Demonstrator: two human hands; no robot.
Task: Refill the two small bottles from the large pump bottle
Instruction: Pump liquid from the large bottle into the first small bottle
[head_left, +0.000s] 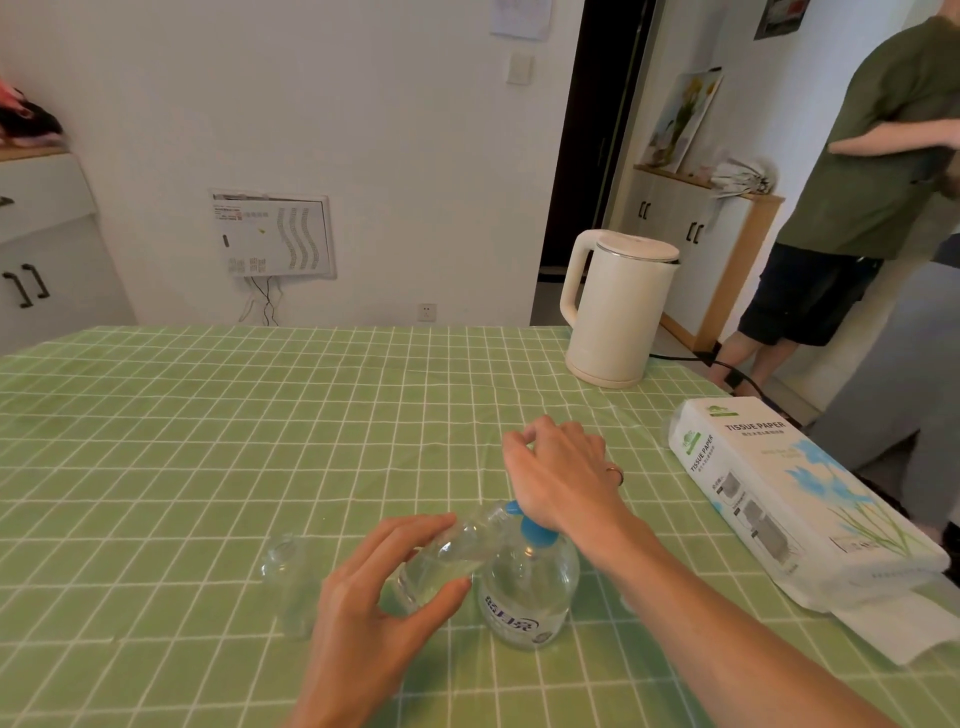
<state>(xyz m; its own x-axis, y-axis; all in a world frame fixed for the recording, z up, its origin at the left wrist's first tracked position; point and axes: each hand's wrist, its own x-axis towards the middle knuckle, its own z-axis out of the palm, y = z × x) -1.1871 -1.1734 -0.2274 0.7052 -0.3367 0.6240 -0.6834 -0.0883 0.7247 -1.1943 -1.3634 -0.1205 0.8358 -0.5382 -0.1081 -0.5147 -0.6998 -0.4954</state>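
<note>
The large clear pump bottle (527, 597) with a blue pump head (535, 532) stands on the green checked tablecloth near the front. My left hand (379, 603) grips a small clear bottle (447, 558), tilted with its mouth up against the pump spout. My right hand (561, 470) hangs over the pump, its wrist pressing down on the blue head, fingers loosely curled and holding nothing. A second small clear bottle (291, 587) stands upright and uncapped to the left of my left hand.
A cream electric kettle (613, 312) stands at the table's far right, its cord running off the edge. A tissue paper pack (789, 493) lies along the right side. Another person (857, 182) stands beyond the table's right corner.
</note>
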